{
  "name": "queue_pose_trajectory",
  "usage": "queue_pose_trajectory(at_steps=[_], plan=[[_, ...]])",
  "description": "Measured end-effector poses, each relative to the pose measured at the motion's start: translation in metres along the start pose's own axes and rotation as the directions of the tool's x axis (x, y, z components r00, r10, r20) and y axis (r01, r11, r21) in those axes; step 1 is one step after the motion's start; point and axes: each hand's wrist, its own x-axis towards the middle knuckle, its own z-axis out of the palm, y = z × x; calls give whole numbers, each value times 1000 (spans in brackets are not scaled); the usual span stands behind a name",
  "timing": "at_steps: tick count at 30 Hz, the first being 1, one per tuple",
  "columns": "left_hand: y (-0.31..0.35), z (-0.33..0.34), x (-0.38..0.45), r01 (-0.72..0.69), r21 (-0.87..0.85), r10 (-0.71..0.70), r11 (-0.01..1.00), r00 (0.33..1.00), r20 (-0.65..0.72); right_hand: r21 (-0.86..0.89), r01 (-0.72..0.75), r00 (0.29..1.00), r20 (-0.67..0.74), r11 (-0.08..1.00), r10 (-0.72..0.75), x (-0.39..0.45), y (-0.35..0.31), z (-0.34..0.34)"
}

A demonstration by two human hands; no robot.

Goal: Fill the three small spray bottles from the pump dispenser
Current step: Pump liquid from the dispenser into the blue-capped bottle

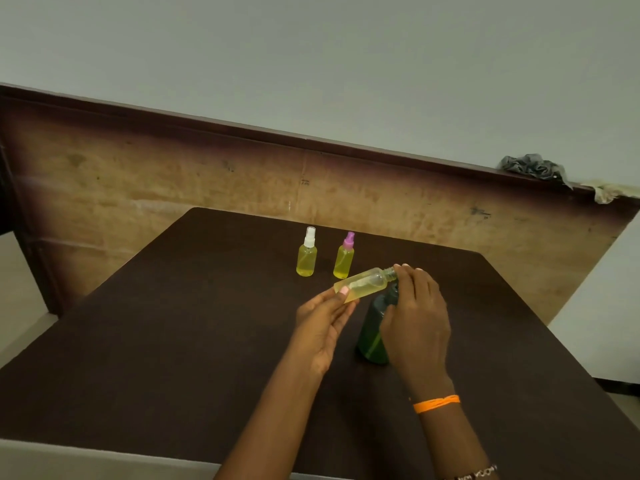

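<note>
Two small spray bottles stand upright at the back of the dark table, both holding yellow liquid: one with a white cap (307, 254) and one with a pink cap (345, 257). My left hand (322, 323) holds a third small bottle (363, 283) by its base, tilted almost flat above the table, yellow liquid inside. My right hand (414, 317) pinches the dark cap at that bottle's neck. Behind and below my right hand stands the dark green dispenser bottle (372, 337); its top is hidden by the hand.
The dark brown table (173, 341) is backed by a worn wooden board (173, 181) leaning against the wall. Crumpled cloths (533, 165) sit on the board's top edge at the right. An orange band circles my right wrist.
</note>
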Motion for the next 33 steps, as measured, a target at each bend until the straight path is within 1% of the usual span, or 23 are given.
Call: queue_pose_trajectory(at_steps=[5,9,11,14,17,20,24,26,29,33], plan=[[0,-1,-1,11,-9,-11,1000,1000,-6,-17,16,1000,-24,1000,-16,-3,1,5],[1,3,-4,3,-14,-3,1000,1000,-13,39,53,998,-39,998,-51,14,4,-7],[1,3,-4,2,-12,-3,1000,1000,-22,28,46,998,-31,999,-46,14,1,-8],[-1,2,-4,1,-8,-2,1000,1000,-21,-1,26,997,-77,1000,-26,0,-6,4],[-1,1,-3,6,5,-6,1000,1000,-18,29,31,993,-119,999,-27,-4,-5,11],[1,2,-3,9,5,-9,1000,1000,-17,57,30,995,-95,998,-25,5,-2,5],[2,5,-5,-1,3,1,1000,1000,-7,124,-1,1000,22,992,-1,19,4,-12],[1,4,-5,2,-5,-2,1000,1000,-12,120,-7,1000,-4,993,8,15,2,-11],[-1,2,-5,13,-10,-13,1000,1000,-26,64,3,998,-61,998,1,-2,-3,5],[-1,2,-6,24,-17,-25,1000,999,-33,58,24,997,-76,998,-20,3,-2,6]])
